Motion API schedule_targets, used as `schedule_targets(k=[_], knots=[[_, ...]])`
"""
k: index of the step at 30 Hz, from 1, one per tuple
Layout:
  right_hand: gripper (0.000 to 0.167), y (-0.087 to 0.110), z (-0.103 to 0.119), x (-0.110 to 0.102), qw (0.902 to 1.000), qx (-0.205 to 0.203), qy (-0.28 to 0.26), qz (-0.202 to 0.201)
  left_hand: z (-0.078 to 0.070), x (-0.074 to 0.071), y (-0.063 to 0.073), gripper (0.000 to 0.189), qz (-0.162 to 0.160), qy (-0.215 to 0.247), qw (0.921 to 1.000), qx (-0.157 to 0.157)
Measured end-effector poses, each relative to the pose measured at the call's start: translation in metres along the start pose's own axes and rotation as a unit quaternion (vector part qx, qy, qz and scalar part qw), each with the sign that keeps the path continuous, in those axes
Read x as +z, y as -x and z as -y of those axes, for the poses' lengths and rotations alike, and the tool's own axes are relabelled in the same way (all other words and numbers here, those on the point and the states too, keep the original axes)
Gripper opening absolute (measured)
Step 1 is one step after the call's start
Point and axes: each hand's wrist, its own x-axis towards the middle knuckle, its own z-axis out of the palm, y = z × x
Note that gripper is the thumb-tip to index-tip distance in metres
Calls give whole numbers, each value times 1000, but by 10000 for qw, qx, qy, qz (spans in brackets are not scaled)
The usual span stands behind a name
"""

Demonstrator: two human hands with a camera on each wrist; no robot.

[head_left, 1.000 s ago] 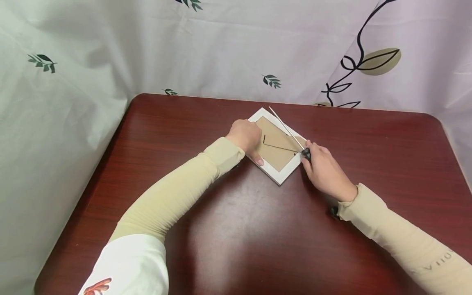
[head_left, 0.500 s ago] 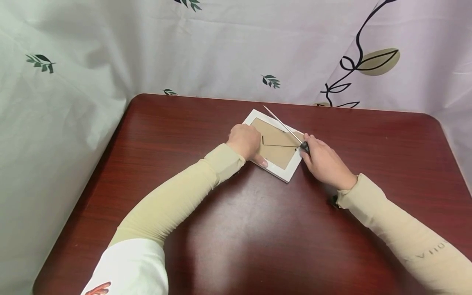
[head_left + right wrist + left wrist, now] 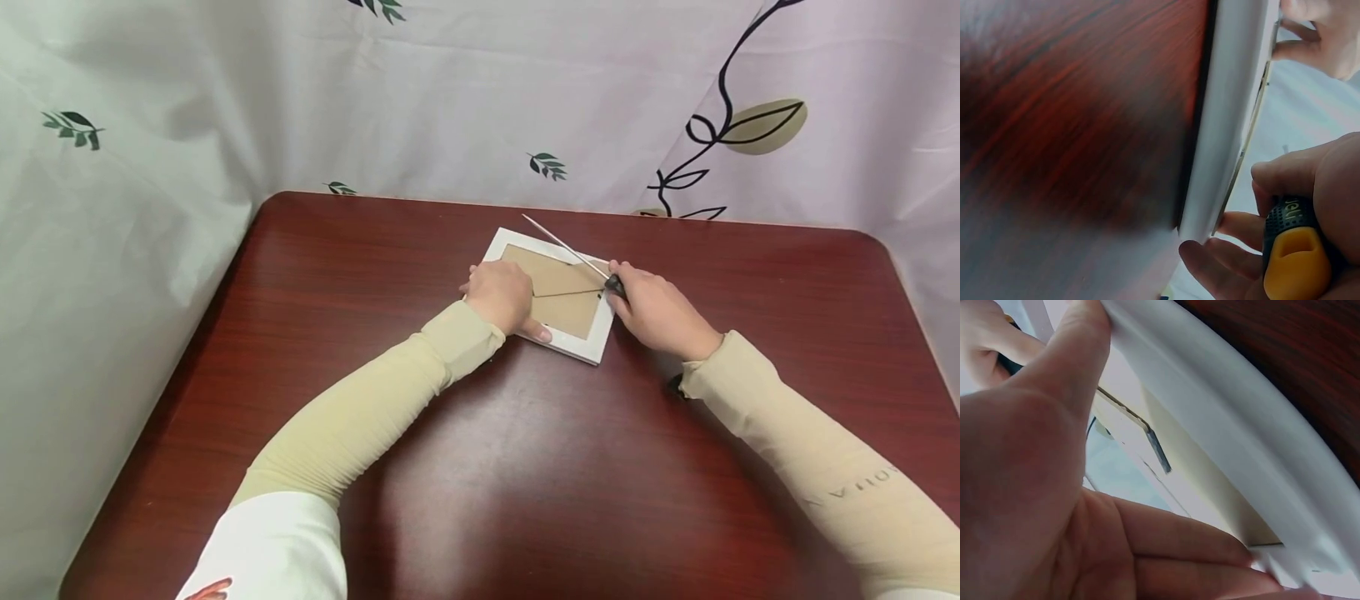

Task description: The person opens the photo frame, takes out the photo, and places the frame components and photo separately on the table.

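Note:
A white picture frame lies on the table with its brown backing board facing up. My left hand grips its left end, thumb along the near edge and fingers at the far side. In the left wrist view that hand spans the white moulding. My right hand holds a screwdriver, its bare shaft slanting up and left over the frame's far edge. The right wrist view shows the black and yellow handle in the palm, with fingertips touching the frame's corner.
The dark red wooden table reaches its back edge just behind the frame. A pale curtain with leaf prints hangs beyond it. Something small and black shows at the right wrist.
The picture frame has turned anticlockwise on the table, its far corner moving left and its near corner right. Both hands have shifted with it, and the screwdriver has moved slightly left.

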Motion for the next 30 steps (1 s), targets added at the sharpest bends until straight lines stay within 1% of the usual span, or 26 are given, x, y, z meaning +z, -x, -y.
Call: schedule_targets(k=[4,7,11,18,22,26,30], knots=[[52,-6,0,4,9999,17,120,8,-5,0,1,109,64,237,9994,-229],[52,-10,0,5,9999,12,131,-44,-9,1,1,112,78,375,9986,-364],[51,-14,-2,4,9999,-4,97,-78,-13,3,2,115,58,447,9976,-522],[50,-20,-7,3,9998,-147,122,-101,-18,4,2,115,81,642,9951,-750],[49,-24,-11,3,9995,-257,111,-138,-20,4,2,113,99,638,9942,-854],[48,-27,-14,2,9994,-322,103,-95,-24,5,4,112,-28,545,9943,-920],[49,-30,-17,1,9993,-347,133,-57,-29,5,5,110,-38,550,9940,-946]])
